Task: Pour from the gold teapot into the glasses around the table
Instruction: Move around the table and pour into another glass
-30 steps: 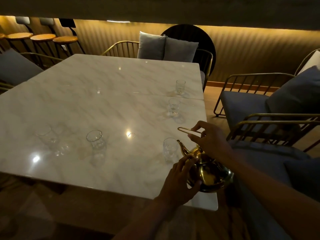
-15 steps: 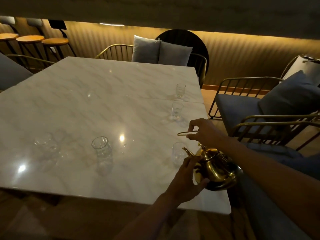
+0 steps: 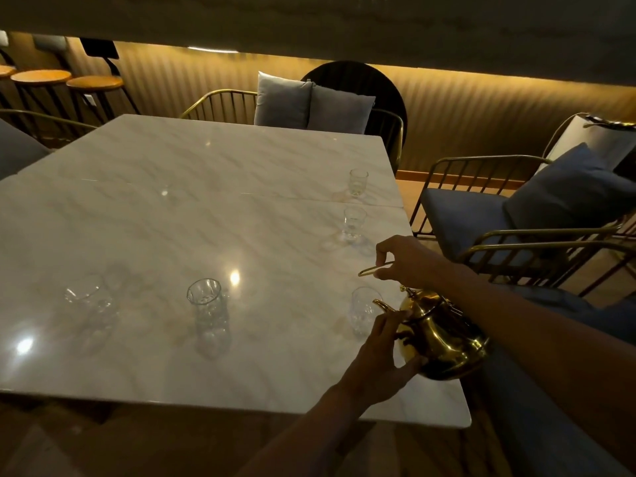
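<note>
The gold teapot (image 3: 444, 339) hangs tilted over the near right corner of the marble table (image 3: 172, 208), its spout reaching the rim of a clear glass (image 3: 361, 309). My right hand (image 3: 409, 258) grips the thin gold handle above the pot. My left hand (image 3: 382, 359) cups the pot's front side, fingers spread against it. Two more glasses stand along the right edge, one (image 3: 352, 223) nearer and one (image 3: 358, 182) farther. Another glass (image 3: 208, 304) stands near the front middle, and a faint one (image 3: 87, 301) sits to its left.
Gold-framed chairs with grey cushions (image 3: 516, 215) stand close on the right, and two grey pillows (image 3: 313, 103) sit on a chair beyond the far edge. Round bar stools (image 3: 69, 79) line the wall at the back left.
The view has shifted slightly; the teapot's spout has dipped lower toward the near right glass, with both hands keeping their hold.
</note>
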